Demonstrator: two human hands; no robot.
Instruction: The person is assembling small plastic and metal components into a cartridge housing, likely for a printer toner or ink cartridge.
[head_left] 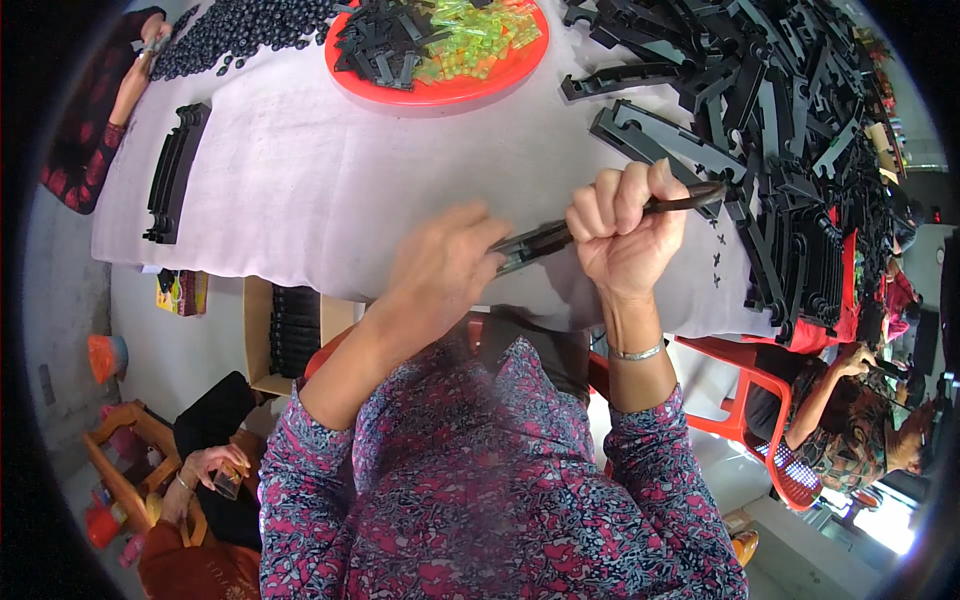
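Observation:
A long, narrow black plastic part (537, 243) slants between my two hands above the near edge of the cloth. My right hand (630, 225) is closed in a fist around it, palm side up. Beyond that fist a dark, curved, glossy end sticks out to the right; whether it belongs to the same part or to a tool, I cannot tell. At the part's left end, my left hand (445, 262) is smeared by motion, its fingers bent and its fingertips pressed against the part.
A red plate (440, 97) holds black and yellow-green pieces. Black parts (745, 90) heap up at right; small black pieces (250, 30) lie far left. Several joined black parts (178, 175) rest at the table's left. Co-workers sit around, with a red chair (735, 400) at right.

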